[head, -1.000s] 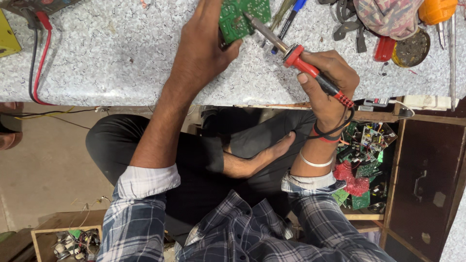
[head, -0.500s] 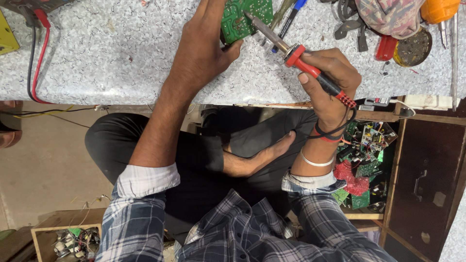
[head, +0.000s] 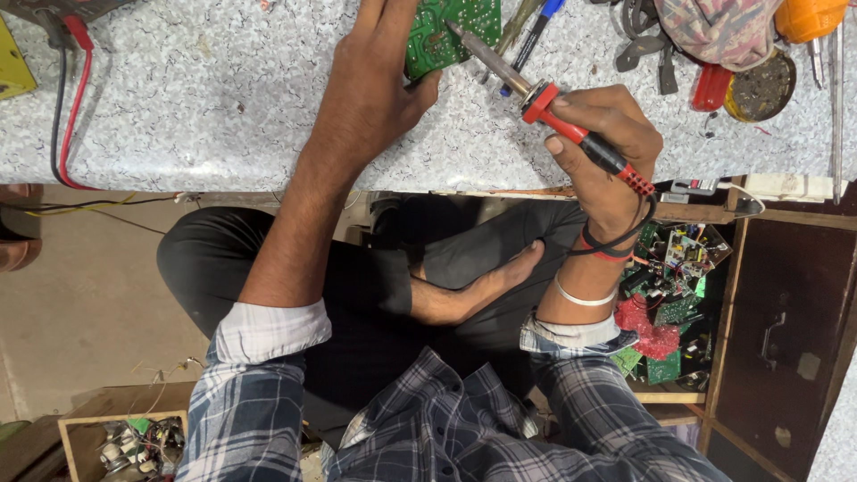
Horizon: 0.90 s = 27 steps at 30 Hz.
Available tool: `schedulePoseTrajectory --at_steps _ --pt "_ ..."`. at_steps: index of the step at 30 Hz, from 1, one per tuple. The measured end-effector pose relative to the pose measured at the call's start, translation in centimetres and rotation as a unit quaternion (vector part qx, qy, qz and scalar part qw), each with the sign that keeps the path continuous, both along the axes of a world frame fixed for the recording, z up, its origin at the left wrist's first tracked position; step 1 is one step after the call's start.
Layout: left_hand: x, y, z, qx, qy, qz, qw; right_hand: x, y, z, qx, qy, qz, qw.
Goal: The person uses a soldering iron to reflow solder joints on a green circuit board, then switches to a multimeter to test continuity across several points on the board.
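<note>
Barely anything has shifted: our right hand (head: 600, 150) still grips the red-and-black-handled soldering iron (head: 540, 94), tip on the green circuit board (head: 442, 31).
Our left hand (head: 370, 89), fingers closed on it, pins the board at the grey speckled table's (head: 205, 107) far edge; a slip could burn the thumb just beside the tip.

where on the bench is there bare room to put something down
The widest bare patch of the speckled benchtop lies between the red cable and the left hand. A smaller strip runs along the front edge, between the two hands. The far right is crowded: cloth, round tin, pen.
</note>
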<state>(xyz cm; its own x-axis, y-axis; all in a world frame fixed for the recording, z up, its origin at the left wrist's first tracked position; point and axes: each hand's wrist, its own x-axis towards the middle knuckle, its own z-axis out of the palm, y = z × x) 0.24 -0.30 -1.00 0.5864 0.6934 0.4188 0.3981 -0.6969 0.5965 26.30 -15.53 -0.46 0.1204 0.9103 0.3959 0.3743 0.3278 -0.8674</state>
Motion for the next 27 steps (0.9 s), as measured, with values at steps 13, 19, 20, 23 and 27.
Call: schedulePoseTrajectory --at_steps 13,19,20,23,27 --pt "0.2 -0.1 0.3 -0.012 -0.005 0.005 1.000 -1.1 0.0 0.5 0.004 0.015 -0.044 0.999" --pt "0.3 -0.1 0.4 -0.004 -0.015 0.000 1.000 -1.2 0.1 0.6 0.014 0.010 -0.042 0.999" --pt "0.3 -0.2 0.4 -0.009 -0.015 -0.001 1.000 -1.2 0.1 0.6 0.011 0.011 -0.045 0.999" --pt "0.1 -0.2 0.5 -0.016 -0.009 0.001 1.000 -1.3 0.0 0.6 0.004 0.018 -0.050 0.999" --pt "0.1 -0.2 0.6 -0.014 0.003 0.006 1.000 -1.3 0.0 0.6 -0.006 0.018 -0.057 0.998"
